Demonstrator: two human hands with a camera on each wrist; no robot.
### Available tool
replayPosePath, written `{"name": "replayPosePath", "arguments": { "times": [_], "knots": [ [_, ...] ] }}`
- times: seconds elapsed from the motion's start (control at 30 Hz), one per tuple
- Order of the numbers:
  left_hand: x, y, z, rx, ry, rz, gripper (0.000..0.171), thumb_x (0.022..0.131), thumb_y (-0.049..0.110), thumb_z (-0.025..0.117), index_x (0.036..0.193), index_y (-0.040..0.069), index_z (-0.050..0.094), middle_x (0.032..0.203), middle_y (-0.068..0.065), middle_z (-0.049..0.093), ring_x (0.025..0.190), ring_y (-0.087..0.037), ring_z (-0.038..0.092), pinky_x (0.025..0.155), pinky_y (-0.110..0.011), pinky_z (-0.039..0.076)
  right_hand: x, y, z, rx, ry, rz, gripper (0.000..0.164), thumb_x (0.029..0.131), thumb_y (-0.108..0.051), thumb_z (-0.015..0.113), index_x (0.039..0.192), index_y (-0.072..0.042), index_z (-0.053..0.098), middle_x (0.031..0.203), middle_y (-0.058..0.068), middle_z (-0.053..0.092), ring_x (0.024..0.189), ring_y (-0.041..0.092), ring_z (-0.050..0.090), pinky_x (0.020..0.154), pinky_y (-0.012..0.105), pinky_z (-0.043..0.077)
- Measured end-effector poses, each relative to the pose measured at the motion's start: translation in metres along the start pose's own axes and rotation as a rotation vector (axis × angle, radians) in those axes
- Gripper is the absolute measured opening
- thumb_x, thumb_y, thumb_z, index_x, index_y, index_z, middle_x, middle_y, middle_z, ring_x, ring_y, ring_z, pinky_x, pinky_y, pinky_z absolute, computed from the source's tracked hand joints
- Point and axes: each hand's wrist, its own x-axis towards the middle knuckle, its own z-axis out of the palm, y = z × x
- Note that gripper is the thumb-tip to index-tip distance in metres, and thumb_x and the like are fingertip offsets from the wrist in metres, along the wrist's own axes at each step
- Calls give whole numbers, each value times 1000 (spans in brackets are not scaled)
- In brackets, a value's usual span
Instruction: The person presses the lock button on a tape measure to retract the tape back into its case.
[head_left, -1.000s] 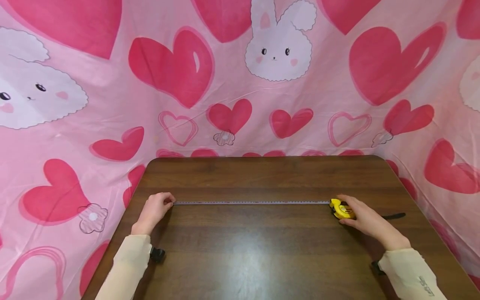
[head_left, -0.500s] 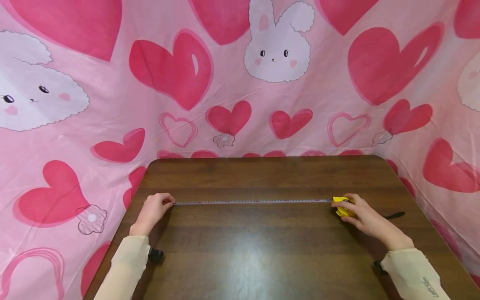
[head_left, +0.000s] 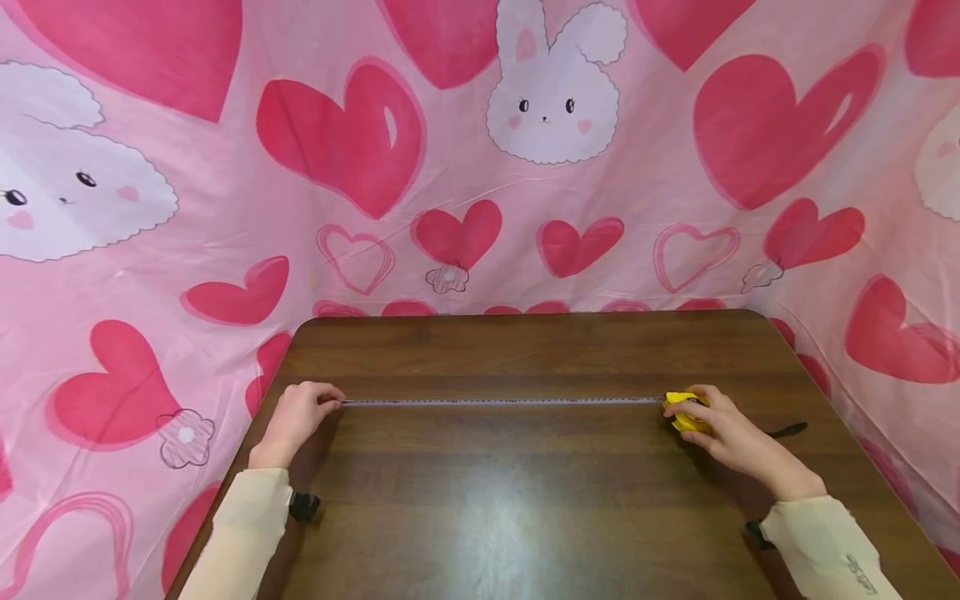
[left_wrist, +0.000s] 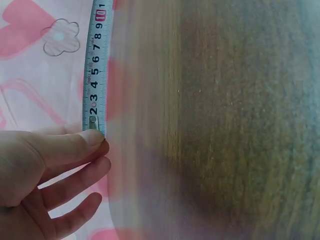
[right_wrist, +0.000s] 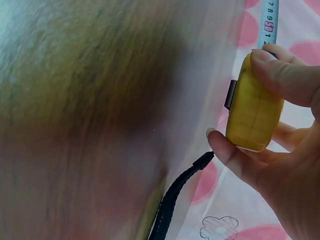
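Note:
A yellow tape measure point(head_left: 682, 412) is held by my right hand point(head_left: 731, 433) over the right part of the table. Its pale blade point(head_left: 502, 402) stretches straight across to my left hand point(head_left: 296, 417). In the left wrist view, thumb and forefinger pinch the blade's end point(left_wrist: 93, 120) near the 1 and 2 marks, the other fingers loosely bent. The right wrist view has the yellow case point(right_wrist: 255, 107) gripped between thumb and fingers, with the blade point(right_wrist: 269, 22) coming out near the red 50 mark. A black wrist strap point(right_wrist: 170, 200) trails from the case.
The brown wooden table point(head_left: 480, 483) has rounded far corners. Pink cloth point(head_left: 465, 167) printed with hearts and rabbits hangs behind it and on both sides. A black band device sits on each wrist, such as the left one point(head_left: 303, 506).
My right fingers have shifted from behind the case to over its front, and the case has moved slightly right. My left hand has moved slightly left and away from me, still pinching the blade's end.

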Motion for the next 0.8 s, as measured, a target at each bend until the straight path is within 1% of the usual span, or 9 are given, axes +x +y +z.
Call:
{"name": "replayPosePath", "arguments": {
  "times": [0.17,0.33,0.43,0.63,0.8],
  "knots": [
    [-2,-1,-1,9,3,-14,6,87,2,81,92,6,82,90,-13,79,84,-34,71,79,-54,56,0,-2,-1,13,-11,24,39,79,-2,87,111,-16,71,123,25,52,105,46,55,79,67,54],
    [-3,-1,-3,-1,-11,-34,7,88,3,81,95,6,83,91,-13,79,83,-32,71,78,-53,57,-1,-2,-3,6,-4,18,38,79,-1,87,111,-16,72,123,24,53,105,44,56,79,65,54],
    [-3,0,-3,-3,-15,-49,8,89,3,80,95,6,83,92,-13,79,84,-32,70,79,-54,57,-1,-3,-4,15,-14,27,38,79,-1,86,110,-16,72,123,24,53,105,44,56,79,66,54],
    [-3,2,-2,15,-17,-70,7,90,5,80,96,7,83,93,-14,79,84,-33,70,75,-52,57,-2,-3,-4,41,-32,58,37,79,0,86,110,-16,72,124,24,52,105,44,57,81,67,54],
    [-1,4,-3,16,-15,-72,7,90,5,80,95,7,83,92,-13,79,84,-33,70,75,-52,57,-3,-2,-3,26,-21,49,38,79,0,86,110,-16,72,123,23,53,105,43,57,80,65,55]
  ]
}}
